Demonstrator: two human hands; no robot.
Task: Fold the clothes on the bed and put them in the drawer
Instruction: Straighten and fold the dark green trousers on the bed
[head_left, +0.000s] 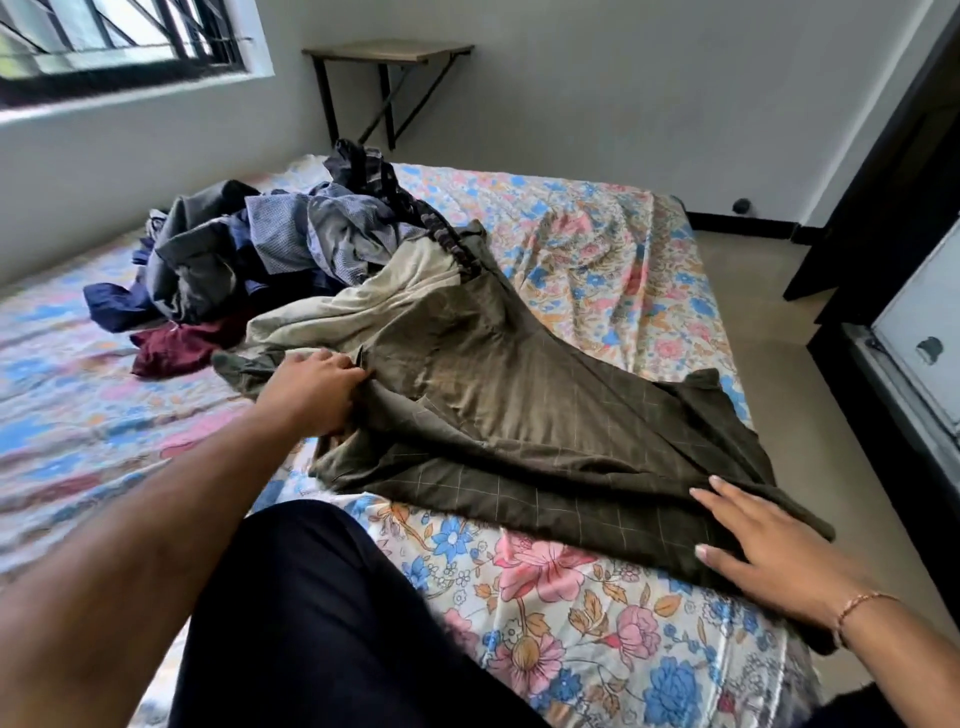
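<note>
Head view: the olive checked garment (519, 405) lies spread on the bed (597, 623), centre to 4 o'clock, unfolded. The left hand (311, 389) grasps its edge at 9 o'clock; the right hand (769, 545) presses flat on it at 5 o'clock, fingers straight. A heap of clothes (249, 260) waits at 11 o'clock. No drawer visible; task barely begun.

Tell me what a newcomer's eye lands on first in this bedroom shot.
First, the dark green checked garment spread across the flowered bedsheet, with the right hand flat on its near end and the left hand gripping its bunched edge. Behind it, toward the window, sits a heap of unfolded clothes.
</note>
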